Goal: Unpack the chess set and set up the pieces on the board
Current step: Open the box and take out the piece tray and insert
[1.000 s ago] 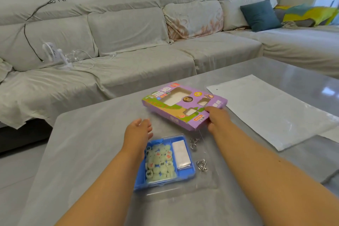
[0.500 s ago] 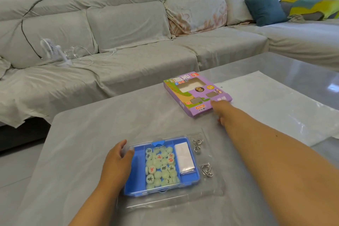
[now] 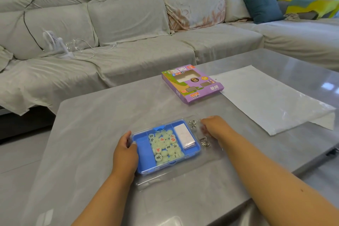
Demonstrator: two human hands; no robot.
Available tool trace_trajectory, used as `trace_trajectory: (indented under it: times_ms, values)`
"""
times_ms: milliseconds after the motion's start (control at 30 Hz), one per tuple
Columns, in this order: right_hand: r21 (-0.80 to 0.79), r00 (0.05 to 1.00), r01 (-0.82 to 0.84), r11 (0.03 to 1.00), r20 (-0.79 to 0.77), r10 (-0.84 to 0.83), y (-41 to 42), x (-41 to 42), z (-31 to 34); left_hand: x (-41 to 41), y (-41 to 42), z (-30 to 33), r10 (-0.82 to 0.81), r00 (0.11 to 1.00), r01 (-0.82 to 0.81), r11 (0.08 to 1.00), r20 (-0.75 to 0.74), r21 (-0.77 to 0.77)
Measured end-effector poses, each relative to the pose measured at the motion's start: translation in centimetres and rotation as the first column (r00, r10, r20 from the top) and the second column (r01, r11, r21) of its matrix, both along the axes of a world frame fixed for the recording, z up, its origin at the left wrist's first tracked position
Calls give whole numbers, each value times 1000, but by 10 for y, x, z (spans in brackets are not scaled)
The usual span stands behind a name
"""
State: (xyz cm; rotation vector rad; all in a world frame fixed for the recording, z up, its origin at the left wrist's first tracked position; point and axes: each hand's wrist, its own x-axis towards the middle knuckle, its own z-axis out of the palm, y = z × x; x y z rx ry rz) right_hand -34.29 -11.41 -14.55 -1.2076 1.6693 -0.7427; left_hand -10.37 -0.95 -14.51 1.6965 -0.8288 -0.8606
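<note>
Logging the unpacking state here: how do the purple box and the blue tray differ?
The purple box lies far from the person, untouched; the blue tray lies close, in clear packaging, the left hand at its left edge. The box shows printed art and window cut-outs; the tray is plain blue. Through the box's windows no pieces show; the tray holds pale round pieces and a white packet. Both lie flat on the grey table.

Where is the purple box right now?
Head view: the purple box lies on the table, beyond the blue tray, its right edge on the white sheet, with neither hand touching it.
</note>
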Motion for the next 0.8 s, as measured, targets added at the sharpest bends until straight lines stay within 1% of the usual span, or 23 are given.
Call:
trace_trajectory:
  times_ms: [67, 100, 167, 200, 300, 333, 400, 467, 500, 567, 633, 667, 733, 800]
  values:
    - [-70, 994, -65, 995, -87, 59, 3, 0, 2, -1, 3, 1, 22, 999, -22, 1000, -39, -3]
    - [-99, 979, -114, 989, -179, 95, 5, 0, 3, -1, 5, 2, 27, 999, -27, 1000, -45, -6]
    - [-129, 920, -215, 968, -359, 157, 7, 1, 6, -1, 9, 1, 22, 999, -22, 1000, -28, -7]
    - [-120, 896, -252, 960, -405, 184, 7, 2, 5, -1, 11, 0, 15, 1000, -15, 1000, -14, -7]
    - [-45, 838, -325, 945, -478, 265, 10, 8, 2, 0, 16, -2, -7, 1000, 7, 1000, 5, -3]
    - [-49, 808, -347, 936, -523, 272, 9, 9, 0, 0, 18, -2, -14, 1000, 14, 1000, 14, -4]
    - [-138, 717, -392, 909, -665, 208, 9, 11, 2, 0, 20, -3, -30, 997, 30, 1000, 74, -6]
    - [-240, 592, -505, 829, -795, 131, 6, 13, 5, -2, 23, -2, -49, 986, 54, 998, 157, -25]
    - [-243, 538, -567, 787, -832, 131, 3, 15, 7, -2, 23, -2, -50, 981, 57, 998, 185, -35]
    - [-186, 447, -643, 743, -878, 168, -1, 20, 6, -3, 24, -3, -36, 977, 48, 997, 211, -52]
    - [-142, 404, -662, 736, -895, 191, -3, 23, 4, -5, 24, -4, -23, 974, 39, 997, 226, -65]
    - [-121, 406, -660, 741, -888, 217, -3, 23, 5, -5, 24, -4, -17, 974, 33, 997, 226, -70]
    - [-68, 444, -659, 749, -839, 315, -4, 22, 9, -6, 23, -5, -6, 974, 25, 996, 228, -81]
    - [9, 434, -677, 736, -803, 409, -6, 19, 15, -5, 23, -7, -2, 972, 24, 996, 236, -90]
